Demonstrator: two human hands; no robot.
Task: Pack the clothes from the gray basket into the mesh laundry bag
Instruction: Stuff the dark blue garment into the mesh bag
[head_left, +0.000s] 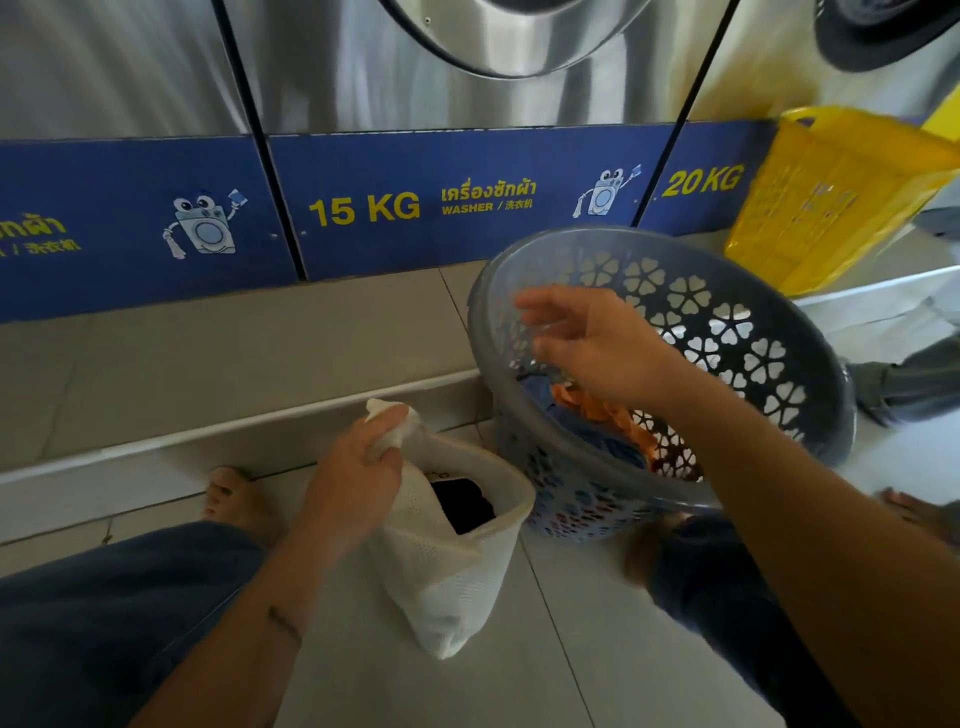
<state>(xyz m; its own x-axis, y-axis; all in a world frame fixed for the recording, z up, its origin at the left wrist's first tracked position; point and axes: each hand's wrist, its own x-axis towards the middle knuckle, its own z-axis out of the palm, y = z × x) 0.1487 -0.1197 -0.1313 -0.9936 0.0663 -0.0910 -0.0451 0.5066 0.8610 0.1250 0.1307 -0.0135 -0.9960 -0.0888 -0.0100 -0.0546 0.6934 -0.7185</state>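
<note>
The left hand (358, 467) pinches the rim of the bag (447, 571), which stands on the floor with its long axis upright, mouth up, a dark garment (462, 501) inside. The right hand (587, 343) hovers with fingers loose and empty over the basket (727, 291), tipped mouth-first toward the person, just right of the bag; clothes (602, 415) lie inside.

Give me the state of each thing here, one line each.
mesh laundry bag: upright, mouth open, dark garment inside.
gray basket: tilted toward the person, clothes inside.
clothes: orange and blue, heaped in the basket's low side.
left hand: grips the bag's rim.
right hand: open above the clothes, holding nothing.
yellow basket: tilted against the washers.
</note>
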